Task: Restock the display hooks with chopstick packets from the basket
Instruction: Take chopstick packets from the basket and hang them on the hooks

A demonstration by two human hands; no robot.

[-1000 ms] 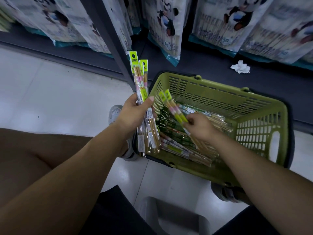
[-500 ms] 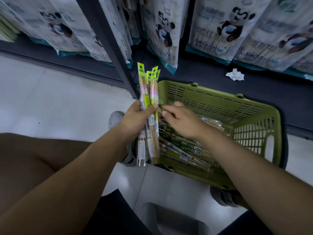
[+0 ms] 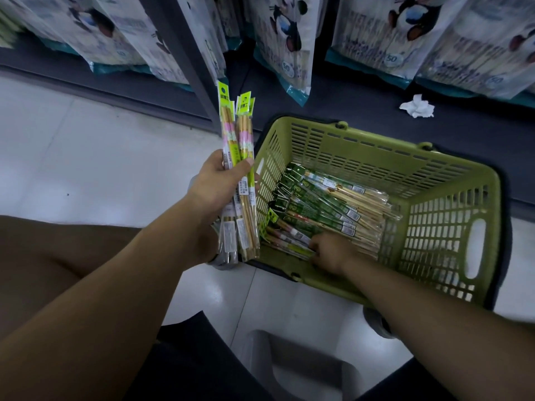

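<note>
We are dropping our right hand (image 3: 330, 251) back from the bundle (image 3: 240, 157) into the basket (image 3: 376, 151), its fingers among the loose packets (image 3: 318, 204) with its hold impossible to tell, while our left hand (image 3: 215, 183) is clasping that upright bundle just beside the rim, so we are gathering, not yet hanging.

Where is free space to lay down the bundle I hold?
Bare: the pale floor left of the basket, below the dark shelf base. Crowded: inside the basket, where packets lie piled and the right hand reaches.

Left hand (image 3: 220, 183) curled, right hand (image 3: 330, 251) low.
</note>
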